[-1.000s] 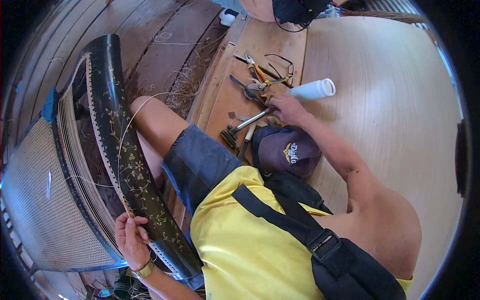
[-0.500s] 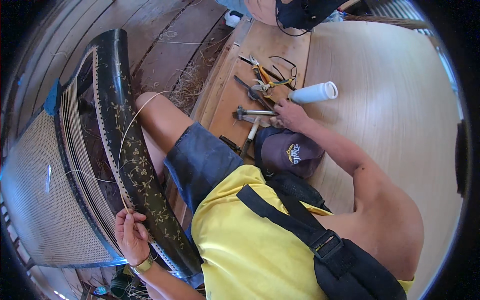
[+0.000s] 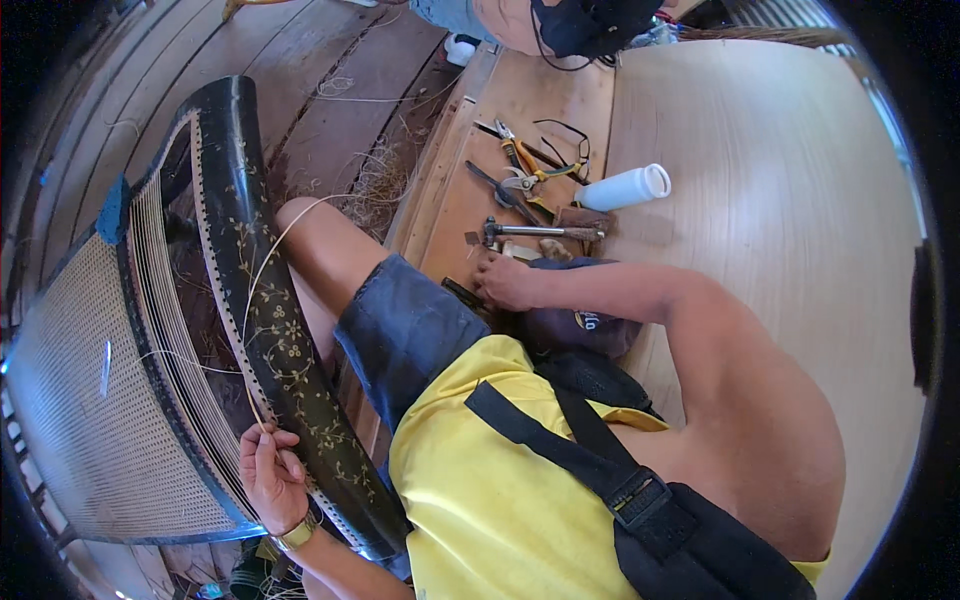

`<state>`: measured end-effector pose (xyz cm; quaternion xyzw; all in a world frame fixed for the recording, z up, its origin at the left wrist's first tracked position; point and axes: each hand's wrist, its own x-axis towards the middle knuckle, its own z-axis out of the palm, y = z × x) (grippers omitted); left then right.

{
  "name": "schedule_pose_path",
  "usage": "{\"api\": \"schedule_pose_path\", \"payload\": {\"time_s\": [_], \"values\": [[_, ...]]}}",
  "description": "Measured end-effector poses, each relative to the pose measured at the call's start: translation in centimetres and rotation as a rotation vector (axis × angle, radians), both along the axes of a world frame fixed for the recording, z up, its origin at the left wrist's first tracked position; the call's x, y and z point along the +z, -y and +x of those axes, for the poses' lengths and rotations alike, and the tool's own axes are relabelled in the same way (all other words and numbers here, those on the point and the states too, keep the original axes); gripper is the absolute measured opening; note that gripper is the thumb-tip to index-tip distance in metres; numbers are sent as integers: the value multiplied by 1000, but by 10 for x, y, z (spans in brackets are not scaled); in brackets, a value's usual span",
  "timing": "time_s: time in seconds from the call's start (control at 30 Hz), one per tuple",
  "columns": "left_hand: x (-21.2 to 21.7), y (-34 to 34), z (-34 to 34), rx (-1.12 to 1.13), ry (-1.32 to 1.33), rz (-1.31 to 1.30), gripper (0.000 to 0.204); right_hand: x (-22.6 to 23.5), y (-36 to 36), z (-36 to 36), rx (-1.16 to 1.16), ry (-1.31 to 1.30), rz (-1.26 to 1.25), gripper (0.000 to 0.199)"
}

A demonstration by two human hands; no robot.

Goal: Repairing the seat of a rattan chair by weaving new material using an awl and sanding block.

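Note:
My left hand pinches a thin pale cane strand between thumb and fingers. It sits beside the row of holes along a curved black panel painted with gold flowers and vines. The strand arcs up from the pinch and over my knee. Woven cane mesh and a band of parallel strands adjoin the panel on the left. My right hand is low on the bench with fingers curled, between the hammer and a dark cap; what lies under its fingers is hidden.
On the wooden bench lie pliers, yellow-handled pruning shears, eyeglasses and a white bottle. Cane scraps litter the plank floor. Another person is at the top edge.
My right hand has moved from the hammer's handle end toward me and left, and its forearm now covers part of the cap. My left hand keeps its pinch on the cane strand.

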<state>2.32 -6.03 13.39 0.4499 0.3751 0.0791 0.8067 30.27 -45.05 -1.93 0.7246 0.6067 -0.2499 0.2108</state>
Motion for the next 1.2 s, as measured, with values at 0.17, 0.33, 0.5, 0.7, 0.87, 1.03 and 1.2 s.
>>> {"api": "schedule_pose_path", "payload": {"time_s": [0.17,0.33,0.5,0.7,0.87,1.03,1.2], "values": [[-4,-2,-3,-7,31,-27,14,-18,19,16,134,-66,246,27],[-3,0,-3,-9,16,-1,13,14,18,47,-129,-309,240,24],[19,13,11,-6,-146,109,13,82,-41,43,-671,-402,570,18],[54,43,24,-131,-45,236,16,172,-137,-24,-1101,-1444,493,21],[55,62,18,-130,-167,160,17,198,-191,-73,-1074,-1728,249,26],[46,74,7,-130,-58,88,17,184,-228,-96,-1283,-1630,256,16],[46,74,-7,-126,-80,92,15,161,-223,-40,-1443,-1862,580,7]]}}
